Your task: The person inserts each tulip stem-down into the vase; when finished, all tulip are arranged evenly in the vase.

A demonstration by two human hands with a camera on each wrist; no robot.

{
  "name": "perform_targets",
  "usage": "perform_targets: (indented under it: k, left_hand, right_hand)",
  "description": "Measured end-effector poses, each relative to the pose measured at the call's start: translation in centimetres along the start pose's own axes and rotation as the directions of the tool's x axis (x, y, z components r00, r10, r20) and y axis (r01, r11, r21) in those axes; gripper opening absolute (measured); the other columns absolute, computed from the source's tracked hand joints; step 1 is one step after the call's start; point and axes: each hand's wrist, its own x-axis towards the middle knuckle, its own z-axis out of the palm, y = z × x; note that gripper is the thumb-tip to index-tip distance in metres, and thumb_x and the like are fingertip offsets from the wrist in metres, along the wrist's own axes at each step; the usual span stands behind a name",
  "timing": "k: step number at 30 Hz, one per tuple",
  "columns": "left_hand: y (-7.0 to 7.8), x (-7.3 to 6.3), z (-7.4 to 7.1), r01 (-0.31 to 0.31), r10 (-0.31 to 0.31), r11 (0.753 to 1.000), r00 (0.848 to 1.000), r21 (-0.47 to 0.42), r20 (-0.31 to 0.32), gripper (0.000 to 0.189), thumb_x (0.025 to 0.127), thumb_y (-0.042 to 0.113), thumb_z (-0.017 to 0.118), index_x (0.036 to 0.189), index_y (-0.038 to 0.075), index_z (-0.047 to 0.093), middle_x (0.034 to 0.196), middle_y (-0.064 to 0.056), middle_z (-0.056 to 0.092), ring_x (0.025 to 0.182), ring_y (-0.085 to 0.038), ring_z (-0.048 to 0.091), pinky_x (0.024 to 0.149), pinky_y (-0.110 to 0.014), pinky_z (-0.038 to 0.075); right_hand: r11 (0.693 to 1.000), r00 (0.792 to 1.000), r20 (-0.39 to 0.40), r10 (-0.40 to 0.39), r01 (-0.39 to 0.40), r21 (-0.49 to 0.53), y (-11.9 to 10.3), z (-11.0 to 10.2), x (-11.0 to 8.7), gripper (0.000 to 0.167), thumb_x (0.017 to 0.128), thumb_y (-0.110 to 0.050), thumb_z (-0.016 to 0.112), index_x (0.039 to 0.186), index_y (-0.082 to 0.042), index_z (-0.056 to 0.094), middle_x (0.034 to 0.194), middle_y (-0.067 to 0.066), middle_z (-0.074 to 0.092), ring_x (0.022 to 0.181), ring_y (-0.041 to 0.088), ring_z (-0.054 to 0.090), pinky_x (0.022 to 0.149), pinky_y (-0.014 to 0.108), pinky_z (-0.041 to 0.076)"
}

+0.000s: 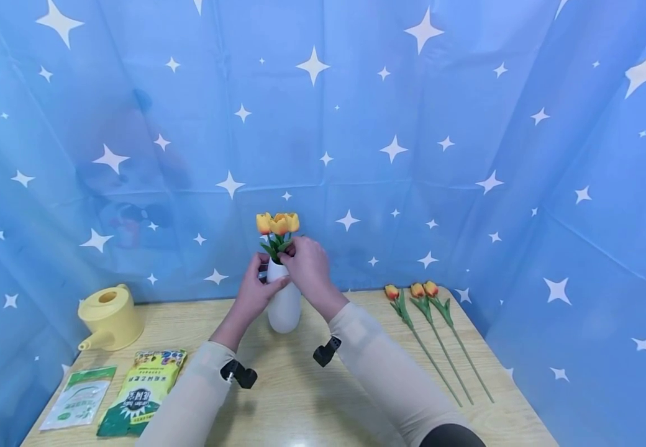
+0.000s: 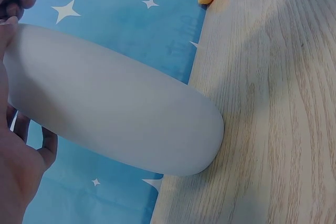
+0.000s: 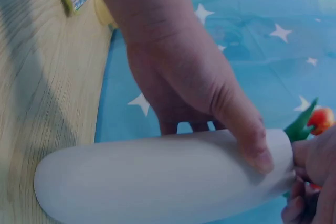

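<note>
A white vase (image 1: pixel 285 310) stands upright near the back edge of the table, with several orange-yellow tulips (image 1: pixel 279 225) in its mouth. My left hand (image 1: pixel 254 290) holds the vase around its upper part; in the right wrist view the left thumb (image 3: pixel 258 153) lies along its side below the rim. At the mouth, my right hand (image 1: pixel 310 267) pinches a tulip among the green leaves, low on the stem. The right fingers hide the exact spot they grip. The left wrist view shows the vase body (image 2: pixel 121 103) down to its base on the table.
Three more tulips (image 1: pixel 426 310) lie on the right of the table (image 1: pixel 284 397). On the left are a yellow watering can (image 1: pixel 112 318), a green-and-yellow bag (image 1: pixel 144 391) and a flat green-and-white packet (image 1: pixel 79 397). A blue star-patterned curtain (image 1: pixel 356 124) hangs behind.
</note>
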Motion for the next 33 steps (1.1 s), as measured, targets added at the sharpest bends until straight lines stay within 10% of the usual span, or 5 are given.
perform_targets:
  k: [12,33]
  left_hand:
    - [0.1,0.0,0.0,0.015,-0.015,1.000,1.000,-0.004,0.007,0.072,0.093,0.055,0.088,0.139,0.018,0.048,0.144,-0.010,0.056,0.132,-0.035,0.057,0.104,-0.061,0.055]
    - [0.3,-0.1,0.0,0.023,-0.023,1.000,1.000,-0.015,0.005,0.071,0.093,0.053,0.089,0.139,0.017,0.049,0.142,-0.011,0.056,0.132,-0.039,0.056,0.105,-0.063,0.053]
  right_hand:
    - [0.959,0.998,0.012,0.056,-0.057,0.278,0.9,-0.6,-0.9,0.020,0.099,-0.022,0.087,0.114,-0.011,0.079,0.103,0.001,0.073,0.077,0.017,0.065,0.062,0.034,0.056]
    - [0.900,0.998,-0.049,0.027,-0.003,0.436,3.9,-2.5,-3.1,0.034,0.097,-0.019,0.089,0.126,-0.006,0.078,0.113,0.009,0.075,0.087,0.023,0.067,0.070,0.035,0.058]
